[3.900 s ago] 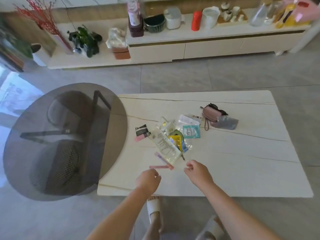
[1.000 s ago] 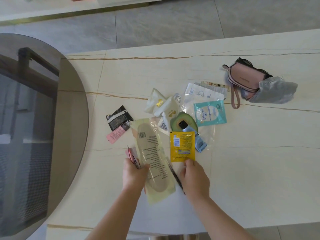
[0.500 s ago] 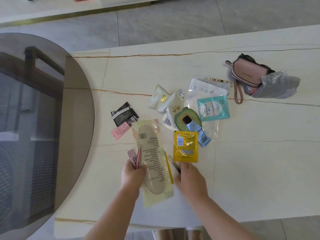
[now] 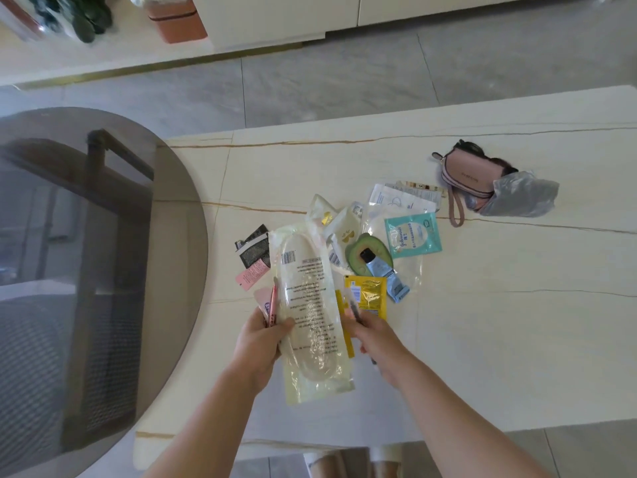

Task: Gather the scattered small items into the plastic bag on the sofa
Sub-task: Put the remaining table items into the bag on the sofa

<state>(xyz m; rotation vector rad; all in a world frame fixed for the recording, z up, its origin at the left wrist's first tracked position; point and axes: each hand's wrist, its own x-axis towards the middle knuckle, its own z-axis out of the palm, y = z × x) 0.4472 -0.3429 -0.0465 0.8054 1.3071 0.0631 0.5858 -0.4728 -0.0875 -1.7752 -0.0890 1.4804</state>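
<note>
The small items [image 4: 365, 246] lie together near the middle of the pale worktop [image 4: 499, 322], and we see no sofa here. We hold a long clear packet [image 4: 310, 315] with our left hand [image 4: 258, 343]; its fingers are curled around the packet's left edge, together with a thin pink stick [image 4: 273, 301]. Our right hand [image 4: 375, 339] has the fingers closed around a dark pen [image 4: 355, 310], and it touches a yellow sachet [image 4: 367, 294]. Just behind lie an avocado-shaped pouch [image 4: 358, 255] with a small blue tube [image 4: 386, 274] on it, a teal sachet [image 4: 412, 234] and black and pink sachets [image 4: 253, 257]. Farther right, a pink purse [image 4: 465, 172] touches a crumpled grey plastic bag [image 4: 520, 198].
</note>
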